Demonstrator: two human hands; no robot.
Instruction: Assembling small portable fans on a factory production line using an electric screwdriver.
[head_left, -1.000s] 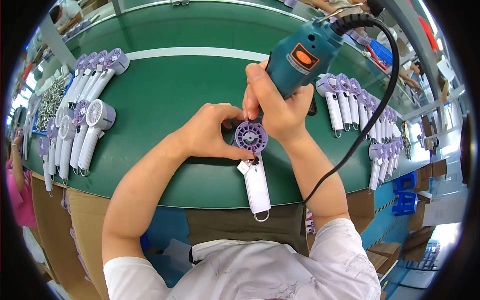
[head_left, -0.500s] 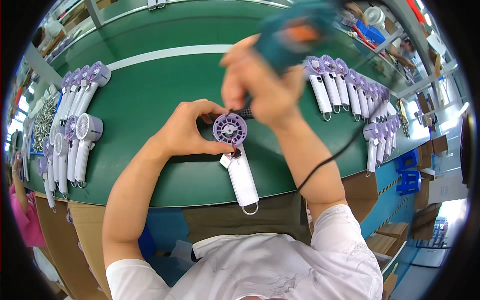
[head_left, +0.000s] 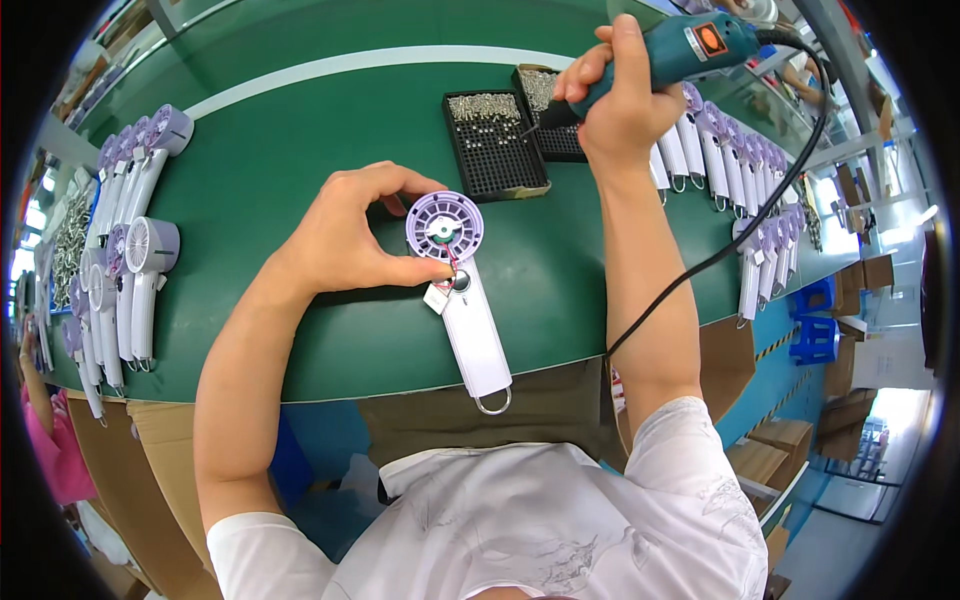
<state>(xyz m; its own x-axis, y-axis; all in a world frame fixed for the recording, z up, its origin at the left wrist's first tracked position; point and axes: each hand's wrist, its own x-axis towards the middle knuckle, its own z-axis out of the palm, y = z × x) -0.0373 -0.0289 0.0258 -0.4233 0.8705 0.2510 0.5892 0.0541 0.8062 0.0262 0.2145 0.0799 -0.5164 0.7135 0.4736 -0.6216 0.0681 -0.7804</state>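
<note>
My left hand [head_left: 335, 235] curls thumb and fingers round the purple round head of a handheld fan [head_left: 475, 340]. The fan's white handle points toward me, with a metal loop at its end. Red wires and a small white tag show at its neck, and its head shows spokes and a green inner part. My right hand [head_left: 625, 115] grips a teal electric screwdriver [head_left: 690, 48] with an orange switch. Its bit reaches over a black screw tray [head_left: 497, 170], at the right edge; whether it touches a screw is too small to tell.
A second black screw tray [head_left: 562, 150] stands beside the first. Rows of similar fans [head_left: 140, 260] lie at left, and more fans [head_left: 735, 160] at right. The screwdriver's black cord [head_left: 740, 238] hangs past my right forearm. A green worktable [head_left: 300, 140] lies beneath everything.
My right hand and the screwdriver have moved from just beyond the fan to the right, over the screw trays, which now show fully. My left hand and the fan have shifted slightly left and away.
</note>
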